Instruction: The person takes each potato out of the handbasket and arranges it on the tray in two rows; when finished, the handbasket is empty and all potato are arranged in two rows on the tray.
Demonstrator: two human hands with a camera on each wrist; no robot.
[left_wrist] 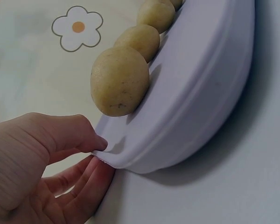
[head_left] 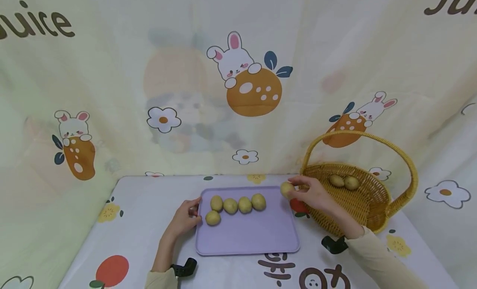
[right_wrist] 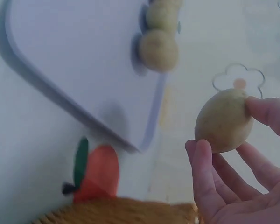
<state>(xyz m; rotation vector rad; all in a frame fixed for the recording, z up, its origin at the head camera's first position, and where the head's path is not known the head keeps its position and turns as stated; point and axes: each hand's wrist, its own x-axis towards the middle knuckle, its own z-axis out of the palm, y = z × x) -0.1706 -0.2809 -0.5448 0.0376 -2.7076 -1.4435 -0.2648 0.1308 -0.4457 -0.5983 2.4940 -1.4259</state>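
Observation:
My right hand (head_left: 312, 193) pinches a potato (head_left: 287, 190) between thumb and fingers, above the far right corner of the purple tray (head_left: 253, 237). In the right wrist view that potato (right_wrist: 225, 121) hangs clear of the tray's surface. My left hand (head_left: 185, 217) grips the tray's left rim, thumb on top and fingers beneath, as the left wrist view shows with the hand (left_wrist: 51, 163) at the tray edge. Several potatoes (head_left: 231, 205) form a row along the tray's far side, and one more potato (head_left: 213, 217) sits nearer at the left.
A wicker basket (head_left: 348, 206) with a tall arched handle stands right of the tray, partly behind my right forearm. Two potatoes (head_left: 344, 181) lie inside it. A printed cloth (head_left: 145, 206) covers the table, and a patterned curtain (head_left: 208, 148) hangs behind.

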